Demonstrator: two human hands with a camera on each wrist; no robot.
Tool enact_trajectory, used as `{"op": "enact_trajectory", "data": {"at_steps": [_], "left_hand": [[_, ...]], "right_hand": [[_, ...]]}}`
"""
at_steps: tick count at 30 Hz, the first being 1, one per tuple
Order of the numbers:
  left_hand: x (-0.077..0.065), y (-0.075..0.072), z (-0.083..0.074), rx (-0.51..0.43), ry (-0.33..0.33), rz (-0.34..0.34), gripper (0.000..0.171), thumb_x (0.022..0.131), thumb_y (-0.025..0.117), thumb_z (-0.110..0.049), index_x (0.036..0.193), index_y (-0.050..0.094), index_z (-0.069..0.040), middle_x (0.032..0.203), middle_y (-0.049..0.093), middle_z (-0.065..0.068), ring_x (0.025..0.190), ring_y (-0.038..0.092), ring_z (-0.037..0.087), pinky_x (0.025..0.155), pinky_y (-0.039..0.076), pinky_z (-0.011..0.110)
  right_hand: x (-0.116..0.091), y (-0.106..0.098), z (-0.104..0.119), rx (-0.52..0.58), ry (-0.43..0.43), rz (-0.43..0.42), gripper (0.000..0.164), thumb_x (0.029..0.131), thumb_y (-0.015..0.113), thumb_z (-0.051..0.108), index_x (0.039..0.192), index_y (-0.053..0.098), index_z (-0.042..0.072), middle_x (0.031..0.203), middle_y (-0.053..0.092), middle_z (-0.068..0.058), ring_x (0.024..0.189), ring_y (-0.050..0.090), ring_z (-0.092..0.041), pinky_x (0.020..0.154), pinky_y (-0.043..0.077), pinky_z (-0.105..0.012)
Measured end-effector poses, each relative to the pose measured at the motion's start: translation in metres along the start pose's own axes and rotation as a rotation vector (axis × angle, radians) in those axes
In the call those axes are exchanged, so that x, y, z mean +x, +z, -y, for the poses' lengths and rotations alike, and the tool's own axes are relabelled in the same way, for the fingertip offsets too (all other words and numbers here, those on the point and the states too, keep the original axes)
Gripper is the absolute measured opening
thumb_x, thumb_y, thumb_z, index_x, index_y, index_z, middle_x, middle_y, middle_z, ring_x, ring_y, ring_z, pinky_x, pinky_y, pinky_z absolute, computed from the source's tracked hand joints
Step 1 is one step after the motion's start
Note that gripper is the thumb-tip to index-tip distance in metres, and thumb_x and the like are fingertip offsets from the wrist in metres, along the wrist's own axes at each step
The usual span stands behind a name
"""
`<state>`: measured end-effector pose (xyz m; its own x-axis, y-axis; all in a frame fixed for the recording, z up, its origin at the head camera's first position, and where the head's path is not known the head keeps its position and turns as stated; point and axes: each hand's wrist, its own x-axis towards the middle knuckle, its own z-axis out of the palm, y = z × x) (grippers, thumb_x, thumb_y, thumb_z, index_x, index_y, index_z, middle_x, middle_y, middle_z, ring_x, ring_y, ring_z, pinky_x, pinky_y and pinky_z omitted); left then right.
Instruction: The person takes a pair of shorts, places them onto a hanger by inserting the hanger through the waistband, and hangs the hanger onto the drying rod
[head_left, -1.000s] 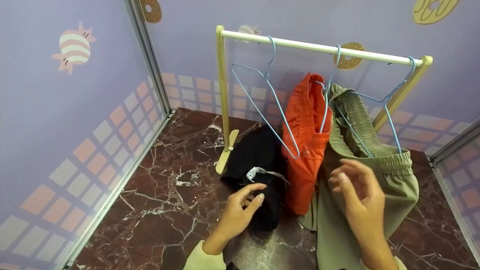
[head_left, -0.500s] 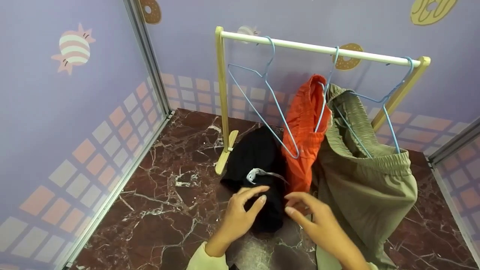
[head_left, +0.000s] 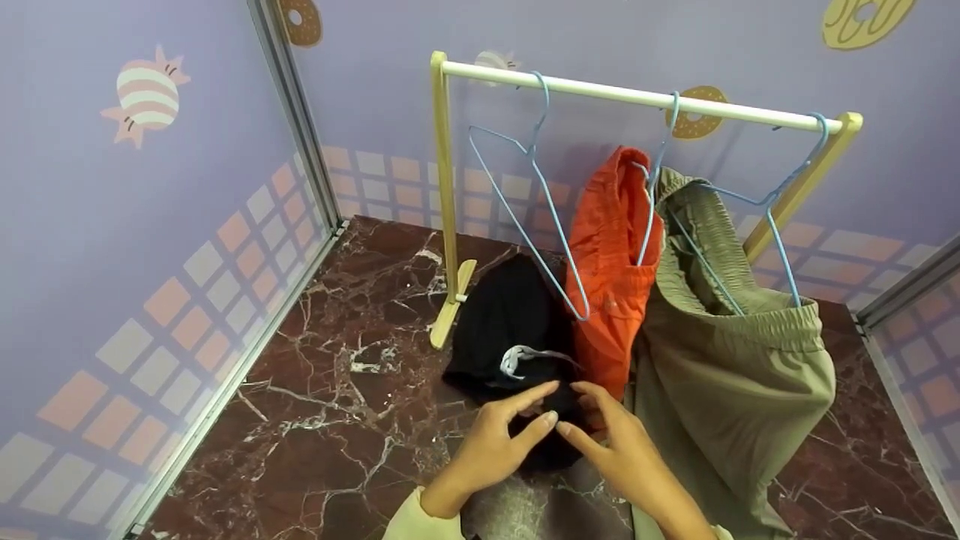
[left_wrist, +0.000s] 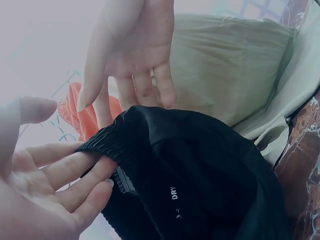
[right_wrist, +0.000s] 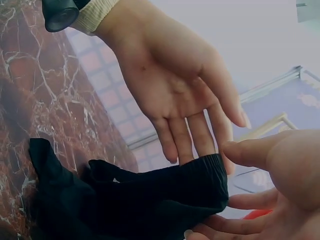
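Observation:
Black pants (head_left: 510, 307) with an elastic waistband (right_wrist: 217, 175) and a white drawstring (head_left: 516, 360) are low in front of the rack. "DRY" is printed on the cloth in the left wrist view. My left hand (head_left: 491, 442) has its straight fingers inside the waistband, the thumb held apart. Facing it, my right hand (head_left: 615, 450) has its fingers extended at the same waistband, thumb apart too; in the head view the fingertips of both hands nearly meet. Above the pants a bare blue hanger (head_left: 551, 202) hangs from the rack's bar.
The rack's white bar (head_left: 600, 91) stands on wooden posts near the back wall. Orange pants (head_left: 607, 285) and khaki pants (head_left: 742, 375) hang on blue hangers at the right. Marble-patterned floor (head_left: 315, 420) spreads to the left, up to the purple side wall (head_left: 150, 225).
My right hand has moved left from in front of the khaki pants to the black waistband opposite my left hand. The left hand has shifted slightly right, and the black pants have shifted slightly.

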<state>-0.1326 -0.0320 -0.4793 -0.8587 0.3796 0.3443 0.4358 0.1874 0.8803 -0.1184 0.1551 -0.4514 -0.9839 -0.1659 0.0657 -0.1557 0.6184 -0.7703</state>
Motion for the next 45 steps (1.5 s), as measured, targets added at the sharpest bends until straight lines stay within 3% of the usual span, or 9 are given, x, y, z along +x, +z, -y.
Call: {"op": "enact_trajectory", "data": {"at_steps": [8, 18, 22, 27, 34, 37, 45], "left_hand": [[0.000, 0.002, -0.006, 0.028, 0.049, 0.038, 0.045, 0.093, 0.052, -0.031, 0.133, 0.047, -0.013, 0.125, 0.058, 0.003, 0.099, 0.062, 0.011, 0.088, 0.048, 0.029], [-0.001, 0.007, -0.012, 0.033, 0.138, 0.107, 0.049, 0.091, 0.055, -0.019, 0.136, 0.041, -0.005, 0.113, 0.065, 0.010, 0.101, 0.063, 0.015, 0.089, 0.048, 0.031], [0.000, 0.008, -0.009, -0.007, 0.140, 0.147, 0.052, 0.092, 0.054, -0.022, 0.139, 0.037, -0.009, 0.121, 0.060, 0.009, 0.102, 0.062, 0.014, 0.088, 0.049, 0.031], [0.000, 0.008, -0.004, -0.027, 0.144, 0.191, 0.055, 0.092, 0.053, -0.029, 0.142, 0.032, -0.016, 0.128, 0.056, 0.004, 0.108, 0.058, 0.009, 0.092, 0.046, 0.026], [-0.001, 0.008, -0.006, -0.061, 0.158, 0.245, 0.054, 0.094, 0.051, -0.023, 0.142, 0.030, -0.011, 0.139, 0.045, 0.006, 0.110, 0.057, 0.011, 0.092, 0.046, 0.027], [-0.002, 0.005, -0.014, -0.107, 0.149, 0.241, 0.052, 0.094, 0.051, -0.016, 0.141, 0.031, -0.006, 0.134, 0.049, 0.014, 0.111, 0.058, 0.015, 0.092, 0.047, 0.030], [0.000, -0.001, -0.032, -0.140, 0.188, 0.139, 0.041, 0.091, 0.051, -0.004, 0.130, 0.044, 0.004, 0.117, 0.060, 0.022, 0.101, 0.064, 0.024, 0.086, 0.050, 0.032]], "right_hand": [[-0.001, 0.002, 0.000, -0.009, -0.015, -0.063, 0.051, 0.079, 0.071, 0.026, 0.125, 0.050, 0.018, 0.114, 0.059, -0.003, 0.101, 0.058, -0.014, 0.075, 0.052, -0.030], [0.001, 0.005, -0.003, -0.080, -0.060, -0.167, 0.044, 0.080, 0.070, 0.023, 0.120, 0.054, 0.013, 0.110, 0.061, -0.001, 0.091, 0.057, -0.010, 0.073, 0.050, -0.028], [0.002, 0.004, -0.005, -0.090, -0.068, -0.187, 0.039, 0.082, 0.068, 0.023, 0.118, 0.056, 0.015, 0.106, 0.061, 0.001, 0.088, 0.055, -0.009, 0.072, 0.048, -0.026], [0.002, 0.003, -0.006, -0.113, -0.102, -0.203, 0.048, 0.076, 0.075, 0.026, 0.118, 0.056, 0.014, 0.103, 0.060, 0.004, 0.076, 0.051, -0.007, 0.066, 0.044, -0.022], [0.002, 0.002, -0.006, -0.120, -0.091, -0.204, 0.047, 0.074, 0.075, 0.018, 0.117, 0.057, 0.016, 0.102, 0.058, 0.006, 0.074, 0.050, -0.006, 0.066, 0.045, -0.024], [0.002, 0.001, -0.006, -0.123, -0.084, -0.210, 0.044, 0.073, 0.073, 0.011, 0.115, 0.059, 0.015, 0.103, 0.060, 0.005, 0.077, 0.052, -0.006, 0.068, 0.046, -0.024], [0.004, 0.001, -0.008, -0.136, -0.065, -0.246, 0.034, 0.076, 0.067, 0.008, 0.109, 0.061, 0.013, 0.098, 0.064, 0.004, 0.080, 0.056, -0.007, 0.070, 0.046, -0.024]]}}
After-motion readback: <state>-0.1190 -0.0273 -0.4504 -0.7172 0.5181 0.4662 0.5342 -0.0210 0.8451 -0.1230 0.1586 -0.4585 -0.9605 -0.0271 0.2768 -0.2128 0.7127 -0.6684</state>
